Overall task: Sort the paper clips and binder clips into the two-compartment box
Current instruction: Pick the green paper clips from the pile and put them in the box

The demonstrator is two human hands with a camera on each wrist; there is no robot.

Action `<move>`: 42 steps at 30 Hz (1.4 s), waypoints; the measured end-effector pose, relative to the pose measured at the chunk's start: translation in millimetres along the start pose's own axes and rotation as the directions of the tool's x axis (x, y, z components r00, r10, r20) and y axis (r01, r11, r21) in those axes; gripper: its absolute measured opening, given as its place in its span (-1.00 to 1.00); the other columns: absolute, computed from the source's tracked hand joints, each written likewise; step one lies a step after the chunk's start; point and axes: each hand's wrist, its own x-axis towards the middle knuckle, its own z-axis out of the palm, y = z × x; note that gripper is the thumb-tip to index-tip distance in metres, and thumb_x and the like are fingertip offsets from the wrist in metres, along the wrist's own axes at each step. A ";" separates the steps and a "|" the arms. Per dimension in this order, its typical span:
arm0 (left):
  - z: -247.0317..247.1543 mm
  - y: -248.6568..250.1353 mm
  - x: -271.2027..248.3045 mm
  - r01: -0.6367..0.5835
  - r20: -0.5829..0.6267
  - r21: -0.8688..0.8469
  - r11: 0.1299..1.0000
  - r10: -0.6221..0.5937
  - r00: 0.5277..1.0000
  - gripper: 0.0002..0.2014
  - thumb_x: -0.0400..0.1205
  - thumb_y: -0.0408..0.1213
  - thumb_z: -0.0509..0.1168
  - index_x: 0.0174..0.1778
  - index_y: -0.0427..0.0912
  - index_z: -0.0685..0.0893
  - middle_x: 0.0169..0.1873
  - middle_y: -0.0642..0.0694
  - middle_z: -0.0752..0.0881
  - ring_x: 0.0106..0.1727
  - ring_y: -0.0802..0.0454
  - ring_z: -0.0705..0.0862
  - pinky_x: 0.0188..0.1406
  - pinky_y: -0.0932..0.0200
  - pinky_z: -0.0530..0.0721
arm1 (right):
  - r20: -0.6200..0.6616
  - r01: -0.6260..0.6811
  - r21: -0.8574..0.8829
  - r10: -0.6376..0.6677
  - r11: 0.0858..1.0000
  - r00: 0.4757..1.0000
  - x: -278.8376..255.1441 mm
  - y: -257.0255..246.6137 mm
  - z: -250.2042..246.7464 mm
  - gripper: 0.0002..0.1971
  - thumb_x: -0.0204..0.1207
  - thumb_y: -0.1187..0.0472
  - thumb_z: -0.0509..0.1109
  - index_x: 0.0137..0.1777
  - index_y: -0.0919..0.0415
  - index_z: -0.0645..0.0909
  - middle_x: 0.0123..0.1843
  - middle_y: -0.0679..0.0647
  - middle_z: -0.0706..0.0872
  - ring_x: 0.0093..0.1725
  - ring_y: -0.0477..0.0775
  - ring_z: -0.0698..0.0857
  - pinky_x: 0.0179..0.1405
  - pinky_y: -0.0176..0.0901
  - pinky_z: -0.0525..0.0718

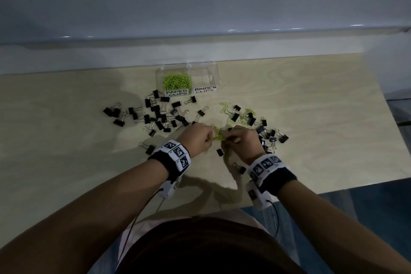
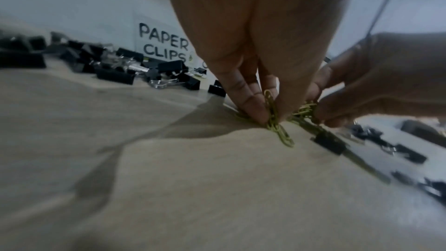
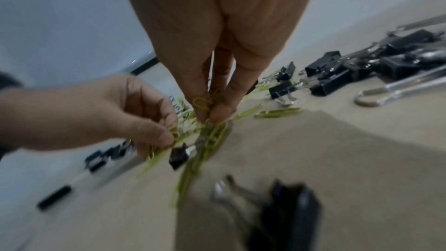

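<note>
A clear two-compartment box (image 1: 216, 78) stands at the back of the table; its left half, labelled PAPER CLIPS, holds green paper clips (image 1: 176, 81), and the right half, labelled BINDER CLIPS, looks empty. My left hand (image 1: 201, 138) pinches green paper clips (image 2: 274, 114) just above the table. Close beside it my right hand (image 1: 239, 140) pinches another tangle of green paper clips (image 3: 205, 103). More green clips (image 3: 212, 140) trail down from the two hands to the table. A black binder clip (image 3: 178, 156) lies under them.
Black binder clips lie scattered left (image 1: 155, 115) and right (image 1: 269, 134) of the hands, with loose green paper clips (image 1: 243, 115) among the right group. A few binder clips (image 1: 241, 168) sit near my wrists. The table's right edge (image 1: 387, 140) drops to the floor.
</note>
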 end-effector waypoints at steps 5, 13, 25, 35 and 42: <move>-4.6 -5.6 -2.5 0.056 -0.064 -0.274 0.960 -0.077 0.995 -0.97 0.46 -0.42 0.43 -0.24 -0.30 0.74 -0.28 -0.15 0.75 -0.22 -0.03 0.70 -0.14 0.12 0.71 | 0.024 -0.201 0.223 0.200 0.954 0.979 19.2 -5.2 -10.6 -0.78 0.25 0.49 0.57 -0.20 0.17 0.78 -0.20 0.15 0.81 -0.23 0.10 0.77 -0.10 -0.16 0.77; -78.5 -26.7 -8.0 0.088 -0.271 -0.437 0.895 -0.224 0.936 -0.98 0.51 -0.36 0.43 -0.19 -0.22 0.74 -0.32 0.00 0.73 -0.33 0.21 0.65 -0.31 0.42 0.60 | 0.049 -0.183 0.405 0.178 0.896 0.983 103.6 -78.3 -25.9 -0.84 0.30 0.42 0.58 -0.14 0.24 0.77 -0.20 0.22 0.81 -0.26 0.08 0.79 -0.12 -0.09 0.78; -144.2 -56.7 55.5 0.265 -0.496 -0.207 0.942 -0.335 0.801 -0.90 0.52 -0.35 0.38 -0.12 -0.30 0.75 -0.13 -0.23 0.77 -0.12 -0.09 0.72 -0.03 0.12 0.69 | 0.033 0.028 -0.034 -0.027 0.999 0.999 163.6 -140.6 -3.1 -0.79 0.51 0.33 0.37 0.10 0.23 0.73 0.10 0.10 0.78 -0.01 -0.01 0.73 0.09 -0.20 0.70; -60.2 -42.8 32.1 -0.058 -0.250 0.216 0.975 0.113 0.962 -0.77 0.62 -0.38 0.24 0.16 -0.33 0.66 0.09 -0.21 0.65 0.15 -0.14 0.58 0.10 -0.04 0.62 | 0.047 0.149 -0.073 -0.146 0.986 0.988 92.4 -53.9 8.6 -0.74 0.36 0.41 0.24 -0.14 0.27 0.78 -0.11 0.17 0.81 -0.17 0.14 0.75 -0.04 0.05 0.75; -36.5 -61.0 23.9 0.084 -0.265 0.137 0.987 -0.045 0.963 -0.76 0.64 -0.28 0.26 0.14 -0.32 0.68 0.12 -0.19 0.65 0.20 -0.15 0.54 0.20 -0.06 0.56 | 0.265 0.273 -0.283 -0.199 0.920 0.944 57.0 -39.8 7.8 -0.71 0.46 0.26 0.21 -0.04 0.34 0.74 0.06 0.18 0.72 -0.02 0.23 0.66 -0.04 0.10 0.70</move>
